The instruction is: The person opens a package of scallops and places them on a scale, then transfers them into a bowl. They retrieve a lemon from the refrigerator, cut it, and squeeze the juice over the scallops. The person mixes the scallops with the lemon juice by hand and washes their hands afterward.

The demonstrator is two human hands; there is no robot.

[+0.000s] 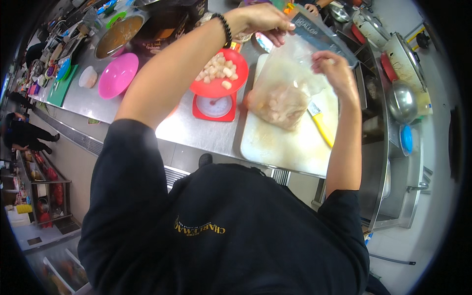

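My left hand [267, 23], with a black beaded bracelet at its wrist, pinches the upper edge of a clear plastic bag [282, 88]. My right hand [333, 72] has its fingers curled at the bag's right upper edge. Pale raw chunks of meat or seafood fill the bag's lower part, which rests on a white cutting board [273, 145]. Beside the bag on the board lies a knife with a yellow handle [323, 129]. Left of the board stands a red kitchen scale [213, 107]; its red dish [210, 87] carries similar pale chunks.
A pink bowl [118, 76], a small clear tub [87, 77] and a large steel bowl [120, 38] of orange-brown food stand on the steel table [191, 132]. Behind the bag is a dark printed box [320, 35]. Another person's hand [312, 9] shows at the top.
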